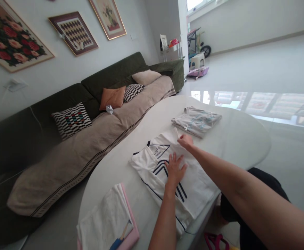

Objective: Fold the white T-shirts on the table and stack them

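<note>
At the middle of the near side of a glossy white table with a rounded edge (pixel 240 135), between two other folded piles of cloth, lies a white fabric shirt (pixel 196 180) with navy lines and a bold navy figure on its front. The left hand (pixel 175 169) rests palm down on it, fingers spread over the print and gripping nothing. The right hand (pixel 185 140), farther off and to the right, is drawn into a pinch at the shirt's far edge; it seems to have cloth between the fingertips, though the small, soft view leaves the exact hold uncertain.

The shirt looks light and limp, probably smooth and rather slippery (sports cloth, by its look), with nothing fragile about it. A doubled edge or a shoulder would be the place to take hold, with a flat palm to stop the layers sliding on the slick tabletop.

Its left side makes a long panel edged in navy, lightly wrinkled. On the far side sits a pale grey garment with a blue print (pixel 196 121), folded into a soft, thick block. Near left, a folded white cloth (pixel 105 215) lies over a pink cloth (pixel 133 234).
</note>
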`<action>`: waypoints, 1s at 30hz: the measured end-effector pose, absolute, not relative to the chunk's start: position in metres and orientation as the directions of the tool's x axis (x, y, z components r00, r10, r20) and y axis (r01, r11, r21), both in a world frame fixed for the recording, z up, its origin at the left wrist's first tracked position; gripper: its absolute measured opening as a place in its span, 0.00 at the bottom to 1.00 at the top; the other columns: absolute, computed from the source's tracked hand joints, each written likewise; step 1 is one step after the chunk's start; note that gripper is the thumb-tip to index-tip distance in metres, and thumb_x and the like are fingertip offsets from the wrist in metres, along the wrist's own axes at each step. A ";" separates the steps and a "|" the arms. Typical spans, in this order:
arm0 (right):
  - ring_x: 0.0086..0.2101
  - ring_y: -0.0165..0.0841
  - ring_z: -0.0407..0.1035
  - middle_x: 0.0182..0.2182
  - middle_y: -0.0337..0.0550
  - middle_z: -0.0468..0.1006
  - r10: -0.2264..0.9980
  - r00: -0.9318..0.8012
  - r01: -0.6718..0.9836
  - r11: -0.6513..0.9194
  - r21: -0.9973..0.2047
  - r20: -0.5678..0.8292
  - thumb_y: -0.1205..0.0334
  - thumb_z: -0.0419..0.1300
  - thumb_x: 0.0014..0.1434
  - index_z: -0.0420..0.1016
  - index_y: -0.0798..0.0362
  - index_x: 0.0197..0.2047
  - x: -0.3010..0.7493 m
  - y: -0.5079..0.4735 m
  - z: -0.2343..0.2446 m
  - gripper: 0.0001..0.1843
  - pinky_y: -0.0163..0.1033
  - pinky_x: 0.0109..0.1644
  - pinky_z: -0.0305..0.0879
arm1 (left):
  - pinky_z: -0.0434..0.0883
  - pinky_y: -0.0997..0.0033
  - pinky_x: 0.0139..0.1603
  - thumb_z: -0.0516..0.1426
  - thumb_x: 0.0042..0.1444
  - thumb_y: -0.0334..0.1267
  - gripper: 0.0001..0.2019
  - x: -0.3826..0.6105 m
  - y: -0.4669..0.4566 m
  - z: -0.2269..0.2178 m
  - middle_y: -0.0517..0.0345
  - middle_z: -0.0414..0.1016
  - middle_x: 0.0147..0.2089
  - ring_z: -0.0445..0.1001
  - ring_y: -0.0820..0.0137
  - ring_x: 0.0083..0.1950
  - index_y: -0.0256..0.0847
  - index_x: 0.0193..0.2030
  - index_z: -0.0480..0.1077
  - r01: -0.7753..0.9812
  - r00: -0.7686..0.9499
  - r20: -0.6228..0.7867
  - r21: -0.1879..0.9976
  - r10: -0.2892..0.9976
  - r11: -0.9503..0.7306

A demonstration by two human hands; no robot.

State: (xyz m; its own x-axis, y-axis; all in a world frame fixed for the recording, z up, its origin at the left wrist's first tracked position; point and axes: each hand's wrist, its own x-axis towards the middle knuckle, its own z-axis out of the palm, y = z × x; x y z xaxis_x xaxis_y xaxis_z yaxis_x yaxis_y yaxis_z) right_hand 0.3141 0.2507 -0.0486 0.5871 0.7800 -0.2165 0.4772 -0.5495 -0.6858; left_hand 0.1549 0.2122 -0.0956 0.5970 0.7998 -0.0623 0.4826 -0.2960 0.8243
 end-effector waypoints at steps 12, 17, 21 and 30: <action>0.49 0.40 0.71 0.54 0.47 0.73 0.973 -0.218 0.790 0.221 -0.572 0.075 0.60 0.61 0.64 0.71 0.53 0.55 0.205 0.221 -0.022 0.17 0.52 0.51 0.71 | 0.75 0.57 0.46 0.55 0.64 0.46 0.17 0.078 0.279 -0.066 0.50 0.73 0.52 0.75 0.64 0.46 0.38 0.54 0.68 -0.302 0.107 -0.406 0.856 0.907 0.419; 0.50 0.41 0.70 0.54 0.48 0.72 0.990 -0.124 0.905 0.085 -0.417 -0.068 0.59 0.60 0.65 0.70 0.53 0.55 0.230 0.164 -0.031 0.17 0.51 0.51 0.71 | 0.76 0.59 0.44 0.56 0.64 0.43 0.15 0.064 0.285 -0.077 0.51 0.73 0.51 0.75 0.65 0.45 0.38 0.53 0.68 -0.346 0.086 -0.472 0.812 0.877 0.470; 0.46 0.39 0.73 0.49 0.47 0.75 0.968 0.051 0.965 -0.111 -0.237 -0.246 0.58 0.62 0.63 0.71 0.55 0.53 0.279 0.116 -0.036 0.17 0.50 0.48 0.72 | 0.76 0.59 0.44 0.57 0.63 0.41 0.15 0.068 0.287 -0.084 0.51 0.72 0.52 0.75 0.64 0.46 0.39 0.55 0.67 -0.287 0.070 -0.449 0.846 0.891 0.449; 0.49 0.41 0.70 0.50 0.47 0.74 0.930 0.142 0.972 -0.195 -0.128 -0.339 0.57 0.62 0.63 0.73 0.55 0.50 0.314 0.094 -0.037 0.15 0.51 0.51 0.70 | 0.77 0.62 0.40 0.57 0.63 0.40 0.15 0.067 0.294 -0.074 0.52 0.73 0.50 0.75 0.67 0.42 0.39 0.55 0.67 -0.026 0.111 -0.419 0.905 0.901 0.424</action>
